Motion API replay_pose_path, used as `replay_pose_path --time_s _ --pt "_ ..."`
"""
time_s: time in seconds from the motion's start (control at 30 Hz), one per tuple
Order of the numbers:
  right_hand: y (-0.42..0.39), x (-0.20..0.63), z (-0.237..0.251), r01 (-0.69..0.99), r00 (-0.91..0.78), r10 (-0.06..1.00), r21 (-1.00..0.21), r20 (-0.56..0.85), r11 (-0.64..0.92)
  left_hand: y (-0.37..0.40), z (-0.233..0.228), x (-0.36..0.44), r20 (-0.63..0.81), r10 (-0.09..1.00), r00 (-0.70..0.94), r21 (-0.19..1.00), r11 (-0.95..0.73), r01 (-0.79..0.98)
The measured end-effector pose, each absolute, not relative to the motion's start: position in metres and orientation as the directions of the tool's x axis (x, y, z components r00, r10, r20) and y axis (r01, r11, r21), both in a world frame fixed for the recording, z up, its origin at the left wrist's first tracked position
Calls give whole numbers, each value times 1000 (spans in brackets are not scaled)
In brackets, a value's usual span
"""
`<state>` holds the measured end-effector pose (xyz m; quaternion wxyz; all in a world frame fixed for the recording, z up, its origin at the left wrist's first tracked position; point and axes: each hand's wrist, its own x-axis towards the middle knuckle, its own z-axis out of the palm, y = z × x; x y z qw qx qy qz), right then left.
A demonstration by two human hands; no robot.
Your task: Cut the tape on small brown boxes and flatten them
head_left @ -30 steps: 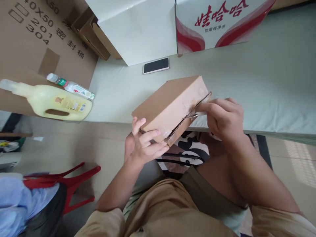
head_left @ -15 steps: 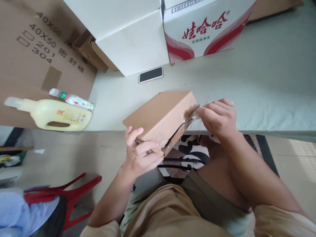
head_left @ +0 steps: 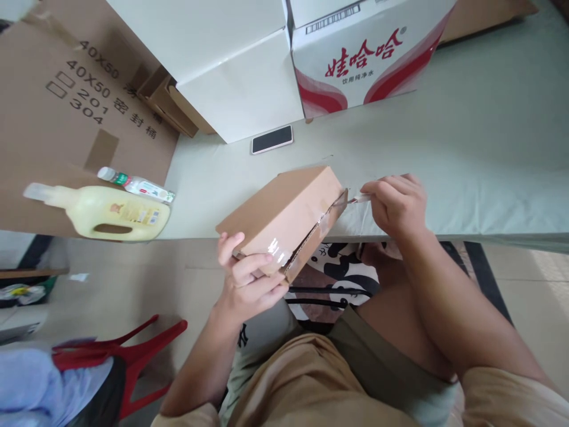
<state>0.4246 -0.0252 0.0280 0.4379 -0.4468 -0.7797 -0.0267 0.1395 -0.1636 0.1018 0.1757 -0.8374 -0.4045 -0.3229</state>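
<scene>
Head view, frame centre: flat brown carton [head_left: 284,216], tilted above the bench [head_left: 444,148] edge, glossy clear tape on its near end. Left hand [head_left: 246,281] clasps that end; right hand [head_left: 395,204] pinches a tape strip [head_left: 358,198].

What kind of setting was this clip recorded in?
Probably an informal packing or storage corner, not a factory line. Cartons are stacked along the table: a red-and-white drinks carton, plain white boxes and flattened cardboard. The person holds a small taped box with a red plastic chair nearby.
</scene>
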Motion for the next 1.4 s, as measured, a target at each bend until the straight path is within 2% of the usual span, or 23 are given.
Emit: replay_pose_path --time_s 0.23,0.37,0.57,0.77,0.87,1.03,1.1,1.2,1.27,1.3,1.4 --pt "-43 413 30 610 -268 634 -381 726 695 -164 99 149 657 583 478 -20 -621 784" --pt "-44 414 32 623 -235 649 -401 723 672 -163 99 152 652 584 484 5 -641 768" --pt "-41 414 33 624 -267 704 -439 658 647 -162 99 156 628 591 506 -31 -631 775" --pt "-35 413 31 663 -217 736 -457 641 594 -158 107 158 612 603 512 10 -653 757" --pt "-31 413 29 710 -210 730 -411 651 571 -156 110 158 603 608 517 1 -648 762" --pt "-25 410 22 813 -246 701 -251 669 526 -154 113 161 585 604 541 -22 -655 756" --pt "-22 416 17 833 -197 667 -237 719 501 -153 114 159 593 599 539 -37 -648 761" --pt "-14 433 10 870 -3 663 -325 748 371 -149 118 148 656 562 503 -68 -620 781" --pt "-8 443 6 884 123 694 -396 709 247 -147 119 135 716 553 426 -24 -590 807" --pt "-5 446 3 889 163 728 -420 666 185 -146 120 128 745 562 359 35 -570 821" --pt "2 444 -5 894 177 873 -445 454 50 -141 120 109 798 601 41 342 -507 791"
